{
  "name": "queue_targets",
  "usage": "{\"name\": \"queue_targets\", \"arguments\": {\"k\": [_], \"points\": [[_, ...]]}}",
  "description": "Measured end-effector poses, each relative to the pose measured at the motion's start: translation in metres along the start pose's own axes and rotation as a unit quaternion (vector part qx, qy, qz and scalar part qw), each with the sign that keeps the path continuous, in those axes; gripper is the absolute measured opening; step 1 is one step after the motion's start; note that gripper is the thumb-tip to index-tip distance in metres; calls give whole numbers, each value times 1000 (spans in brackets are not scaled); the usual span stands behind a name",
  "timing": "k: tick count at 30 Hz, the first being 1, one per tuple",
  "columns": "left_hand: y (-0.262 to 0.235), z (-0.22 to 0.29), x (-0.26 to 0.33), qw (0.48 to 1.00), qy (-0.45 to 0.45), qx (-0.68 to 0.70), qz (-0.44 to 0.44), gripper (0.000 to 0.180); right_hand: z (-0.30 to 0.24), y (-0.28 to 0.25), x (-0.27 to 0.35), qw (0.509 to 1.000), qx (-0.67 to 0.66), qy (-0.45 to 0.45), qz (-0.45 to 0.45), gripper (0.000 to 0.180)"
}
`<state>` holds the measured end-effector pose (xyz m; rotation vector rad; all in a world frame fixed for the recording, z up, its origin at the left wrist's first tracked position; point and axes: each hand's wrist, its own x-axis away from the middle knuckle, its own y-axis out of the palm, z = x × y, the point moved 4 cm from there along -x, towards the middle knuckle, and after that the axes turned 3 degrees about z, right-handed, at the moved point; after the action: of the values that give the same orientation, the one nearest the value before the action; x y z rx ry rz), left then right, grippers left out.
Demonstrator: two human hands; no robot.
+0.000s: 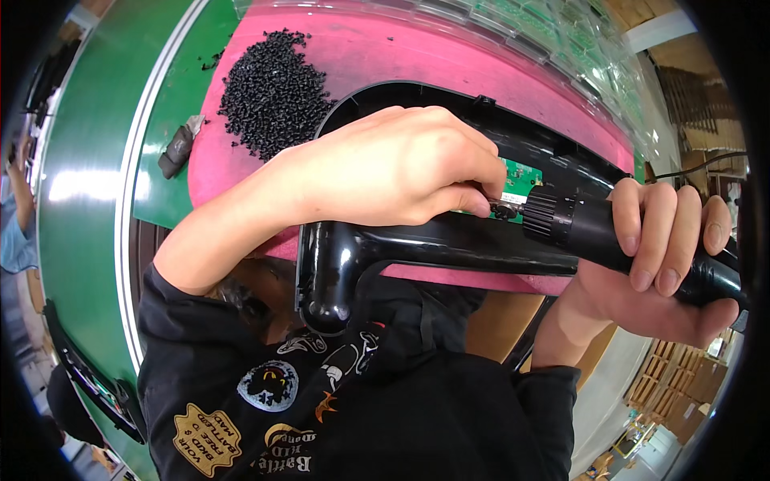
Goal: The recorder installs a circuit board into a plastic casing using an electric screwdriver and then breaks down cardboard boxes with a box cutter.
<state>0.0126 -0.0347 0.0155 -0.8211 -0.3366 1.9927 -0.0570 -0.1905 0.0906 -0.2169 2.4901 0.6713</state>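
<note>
My right hand [666, 240] is wrapped round a black electric screwdriver [589, 224], its ribbed nose pointing left. My left hand [425, 164] is closed in a pinch just ahead of that nose, with a few small black screws [505, 211] at the thumb and fingertips. Both hands are over a large curved black plastic housing [473, 255], with a handle-like arm bending toward me at its left end. Inside the housing lies a green circuit board [523, 171], partly covered by my left fingers. The screwdriver's bit is mostly hidden.
A heap of small black screws [273, 92] lies on the pink mat [353, 48], left of the housing. Beside the mat, a dark lump [176, 151] rests on the green table [88, 184]. Clear plastic trays [553, 48] with green boards line the far side.
</note>
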Motion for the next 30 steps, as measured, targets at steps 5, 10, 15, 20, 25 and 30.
{"name": "queue_targets", "arguments": {"k": [5,10,15,20,25,30], "points": [[2,-2,5,999,26,-45,15,13,10,3,6,1000,-6,3,-7,40],[-1,-3,1,997,32,-60,21,13,16,-2,-2,997,7,35,-71,45],[-9,-8,-2,994,16,-78,71,11,31,-9,-3,995,24,73,-56,45],[-16,-2,-9,988,22,-119,94,10,35,-7,-5,998,53,38,-16,45],[-9,15,-25,977,-25,-206,54,9,38,-16,-9,954,287,-44,72,26],[-20,-68,26,952,-118,-267,89,30,48,-23,-12,951,292,-20,97,42]]}}
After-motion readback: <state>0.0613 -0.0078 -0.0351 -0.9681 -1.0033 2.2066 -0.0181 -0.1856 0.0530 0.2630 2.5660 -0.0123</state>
